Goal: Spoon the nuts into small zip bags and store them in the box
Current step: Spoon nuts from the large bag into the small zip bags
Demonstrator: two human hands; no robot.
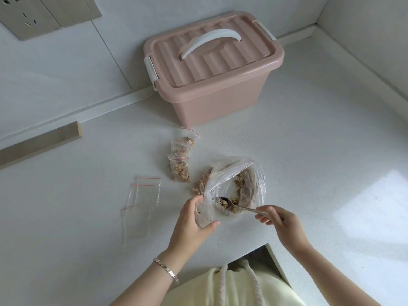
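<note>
A large clear plastic bag (238, 177) lies open on the white counter (309, 162) with walnut pieces inside. My right hand (280, 221) holds a metal spoon (231, 203) whose bowl sits in the nuts in that bag. My left hand (194, 219) holds a small zip bag (204, 214) open beside the large bag's mouth. Three filled small zip bags (181, 168) lie in a row toward the box; a fourth lot of nuts (201, 184) shows beside the large bag. A pink storage box (212, 71) with a white handle stands at the back, lid closed.
Several empty zip bags (141, 202) lie flat left of my left hand. A wooden strip (39, 142) runs along the left wall, with a wall socket (28, 16) above. The counter's front edge has a notch (271, 257) near my body.
</note>
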